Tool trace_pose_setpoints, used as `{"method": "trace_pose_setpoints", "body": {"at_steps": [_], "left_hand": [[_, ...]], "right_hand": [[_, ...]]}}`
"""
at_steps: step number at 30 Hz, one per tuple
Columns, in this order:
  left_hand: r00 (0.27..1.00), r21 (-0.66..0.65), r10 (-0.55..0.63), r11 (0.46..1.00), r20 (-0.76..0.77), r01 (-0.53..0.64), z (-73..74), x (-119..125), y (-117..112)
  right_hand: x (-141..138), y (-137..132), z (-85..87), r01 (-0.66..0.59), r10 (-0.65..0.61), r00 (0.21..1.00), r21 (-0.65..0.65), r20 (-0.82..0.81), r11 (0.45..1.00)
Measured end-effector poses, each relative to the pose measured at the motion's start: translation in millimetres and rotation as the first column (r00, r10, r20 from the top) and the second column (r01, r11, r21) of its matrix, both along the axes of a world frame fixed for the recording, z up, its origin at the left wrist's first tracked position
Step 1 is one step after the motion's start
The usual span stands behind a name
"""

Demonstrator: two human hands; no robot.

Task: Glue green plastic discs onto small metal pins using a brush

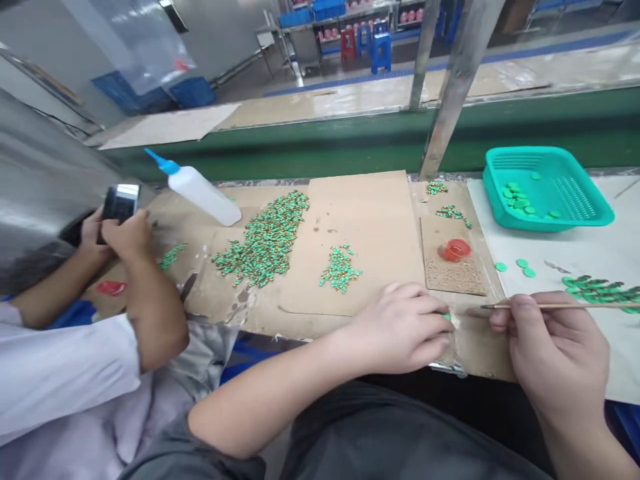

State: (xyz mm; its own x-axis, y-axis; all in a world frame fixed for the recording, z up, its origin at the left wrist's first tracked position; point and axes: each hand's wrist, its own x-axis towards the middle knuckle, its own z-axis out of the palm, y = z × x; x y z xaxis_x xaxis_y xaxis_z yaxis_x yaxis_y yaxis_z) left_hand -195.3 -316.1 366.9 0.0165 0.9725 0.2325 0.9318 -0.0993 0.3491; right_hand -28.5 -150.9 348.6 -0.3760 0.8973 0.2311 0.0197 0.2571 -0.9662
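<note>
My left hand (407, 327) rests at the table's front edge, fingers curled and pressed together at the tips. A bit of a small green piece (447, 317) shows at those fingertips; most of it is hidden. My right hand (563, 353) pinches a thin paintbrush (500, 306), held level, its dark tip pointing left toward my left hand, a short gap away. Beyond the hands, a small clear cup of red paint (459, 249) stands on a cardboard square (453, 281). Flat green discs (523, 264) lie near my right hand.
A turquoise basket (575, 223) holds more green discs. Rows of green pieces (600, 291) lie at right. Piles of small green-and-gold pieces (267, 240) spread across cardboard, near a white squeeze bottle (203, 195). At left, another person's hands hold a phone (121, 202). A metal post (457, 87) rises behind.
</note>
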Motion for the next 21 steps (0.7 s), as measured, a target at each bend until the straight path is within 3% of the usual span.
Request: {"method": "trace_pose_setpoints", "body": {"at_steps": [2, 4, 6, 7, 9, 11, 12, 14, 17, 19, 21], "left_hand": [[0.999, 0.023, -0.017, 1.0, 0.047, 0.016, 2.6, -5, -7], [0.995, 0.047, 0.051, 0.997, 0.082, -0.055, 3.7, -12, -25], [0.963, 0.071, 0.249, 0.964, 0.101, -0.257, 2.8, -25, -58], [0.909, 0.087, 0.404, 0.907, 0.104, -0.413, 1.8, -34, -80], [0.69, 0.134, 0.718, 0.677, 0.096, -0.723, -0.4, -57, -127], [0.421, 0.157, 0.904, 0.406, 0.076, -0.9, -2.0, -84, -173], [0.314, 0.147, 0.948, 0.302, 0.061, -0.942, -2.7, -97, -191], [0.184, 0.086, 0.983, 0.181, 0.024, -0.98, -4.2, -119, -217], [0.129, -0.018, 0.991, 0.128, -0.035, -0.992, -6.3, -139, -234], [0.145, -0.051, 0.987, 0.141, -0.066, -0.989, -5.7, -145, -238], [0.193, -0.039, 0.977, 0.19, -0.093, -0.981, -2.2, -145, -240]], "right_hand": [[0, 0, -0.2, -0.01, 0.01, 1.0, 0.018, 0.004, 1.0], [1, 0, -1.2, -0.022, 0.022, 1.0, 0.041, -0.003, 0.999], [2, 1, -2.9, -0.03, 0.032, 0.999, 0.061, -0.018, 0.998], [2, 1, -3.8, -0.04, 0.042, 0.999, 0.069, -0.026, 0.997], [3, 2, -5.2, -0.072, 0.075, 0.997, 0.096, -0.035, 0.993], [4, 2, -5.3, -0.11, 0.115, 0.993, 0.121, -0.037, 0.987], [4, 2, -4.9, -0.122, 0.127, 0.991, 0.128, -0.034, 0.984], [4, 2, -4.0, -0.129, 0.132, 0.991, 0.125, -0.012, 0.984], [4, 1, -4.1, -0.12, 0.12, 0.993, 0.096, 0.013, 0.988], [4, 1, -5.5, -0.121, 0.121, 0.993, 0.07, 0.0, 0.99], [3, 0, -6.3, -0.117, 0.119, 0.992, 0.044, -0.032, 0.992]]}}
